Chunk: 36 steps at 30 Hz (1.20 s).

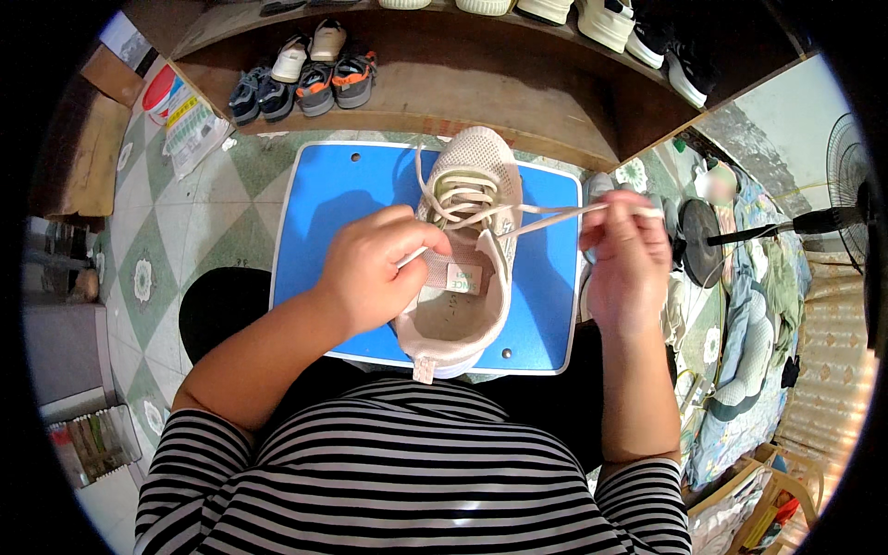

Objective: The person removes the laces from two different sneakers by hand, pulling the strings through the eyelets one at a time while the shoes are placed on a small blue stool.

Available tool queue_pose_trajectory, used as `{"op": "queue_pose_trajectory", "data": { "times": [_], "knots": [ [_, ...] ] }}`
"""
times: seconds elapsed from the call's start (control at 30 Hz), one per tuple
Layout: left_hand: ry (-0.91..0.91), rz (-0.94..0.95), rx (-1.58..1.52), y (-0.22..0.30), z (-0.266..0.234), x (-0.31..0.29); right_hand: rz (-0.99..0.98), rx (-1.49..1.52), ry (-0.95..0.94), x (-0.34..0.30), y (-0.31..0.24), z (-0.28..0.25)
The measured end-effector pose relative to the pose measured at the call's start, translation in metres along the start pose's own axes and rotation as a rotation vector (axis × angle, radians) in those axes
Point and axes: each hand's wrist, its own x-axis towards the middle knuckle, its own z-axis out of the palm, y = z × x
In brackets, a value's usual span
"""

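A beige mesh sneaker [495, 162] rests on a blue board [314, 240] with a white rim, its toe pointing away from me and its heel loop near me. Pale shoelaces [465, 199] cross over its tongue. My left hand [384, 264] is closed over the left side of the shoe's collar, pinching something pale and thin, which looks like a lace end. Off to the right of the shoe, my right hand [631, 250] is closed on a lace [555, 220] that stretches taut from the eyelets. A loose loop of lace stands up at the shoe's left.
Beyond the board, a wooden shelf [462, 88] holds several pairs of shoes [314, 83]. To the right stand a fan [837, 217] and a heap of clothes [740, 342]. A red-and-white tub [162, 97] sits at the far left on the tiled floor [176, 240].
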Motion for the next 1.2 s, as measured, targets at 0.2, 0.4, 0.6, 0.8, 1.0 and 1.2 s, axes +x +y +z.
{"op": "queue_pose_trajectory", "data": {
  "times": [0.2,0.4,0.6,0.8,1.0,1.2],
  "knots": [
    [-0.034,0.007,-0.041,0.003,-0.002,0.001,0.029,0.101,0.295,0.011,-0.015,-0.014],
    [-0.047,-0.340,-0.577,-0.010,0.002,0.007,0.279,-0.547,0.024,-0.009,-0.014,0.005],
    [-0.181,-0.413,-0.518,-0.025,0.005,0.028,-0.819,-1.007,-0.435,-0.034,-0.004,0.028],
    [0.053,-0.027,-0.032,-0.014,0.007,0.031,-0.743,-0.957,-0.723,-0.061,0.017,0.049],
    [0.063,-0.293,-0.450,-0.018,0.004,0.034,-0.708,-0.965,-0.718,-0.060,0.025,0.050],
    [-0.270,-0.439,-0.611,-0.030,-0.006,0.024,-0.718,-0.966,-0.708,-0.060,0.027,0.053]
  ]
}}
